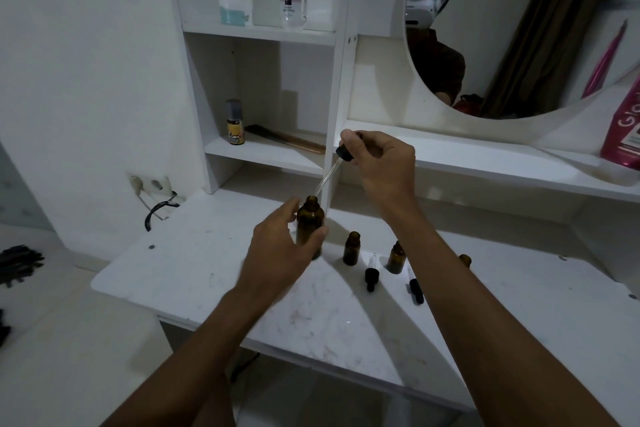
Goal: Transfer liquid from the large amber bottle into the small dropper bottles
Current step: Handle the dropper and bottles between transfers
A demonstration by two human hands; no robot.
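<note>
We steady the large amber bottle (309,225) on the desk (207,274) with our left hand (280,250), whose grip is curled round its body. Our right hand (377,163) pinches a dropper (337,163) by its black bulb, the glass tip poised just above the bottle's open mouth.

We judge the task early or midway. To the right of the large bottle stand two small dropper bottles (351,248), uncapped, and beyond them a third (465,259) mostly hidden behind our right forearm. Two loose droppers (371,274) lie on the desk in front of them.

We cannot tell whether the pipette holds liquid, nor how full any bottle is: the amber glass is dark and the light dim.
</note>
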